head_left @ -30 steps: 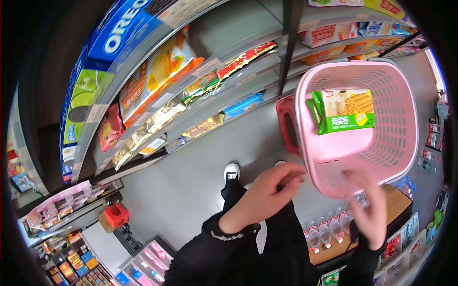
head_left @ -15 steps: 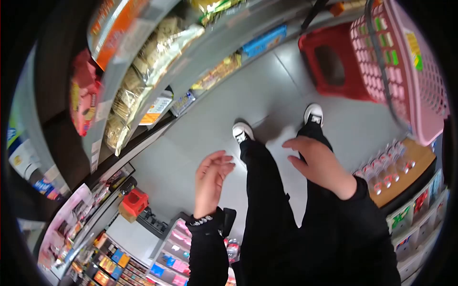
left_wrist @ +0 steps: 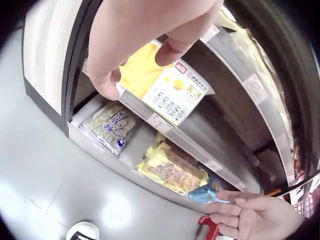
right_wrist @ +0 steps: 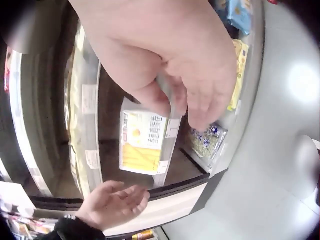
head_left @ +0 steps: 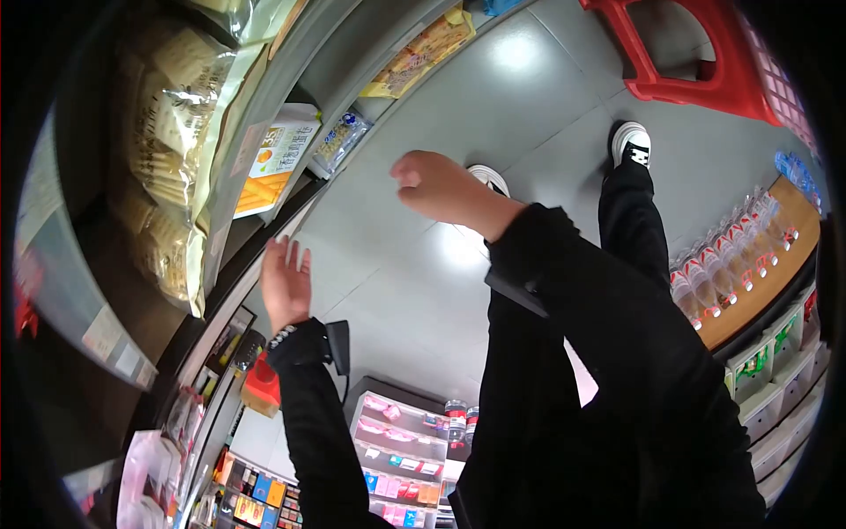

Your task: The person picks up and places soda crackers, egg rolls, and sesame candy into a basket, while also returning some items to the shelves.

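Observation:
My left hand [head_left: 286,286] is held up beside the shelf edge with its fingers straight and nothing in it. Farther out over the floor, my right hand [head_left: 449,192] has loosely bent fingers and holds nothing. Nearest to both is a white and yellow egg roll pack [head_left: 275,163], standing on a low shelf. The left hand overlaps this pack [left_wrist: 172,95] in the left wrist view, with the right hand [left_wrist: 255,215] at the lower right. In the right wrist view, the pack [right_wrist: 142,142] shows just below the right fingertips, and the left hand [right_wrist: 115,205] is palm up.
Bagged crackers [head_left: 176,115] fill the shelf above. A small clear snack bag [head_left: 342,141] and a yellow packet [head_left: 423,53] lie on the bottom shelf. A red stool [head_left: 696,88] bears the pink basket [head_left: 775,66]. Water bottles [head_left: 731,251] line a wooden ledge at right.
The head view has swung left and down toward the low shelf, so the basket has slid to the upper right edge. Both hands have moved away from the basket toward the shelf, still empty.

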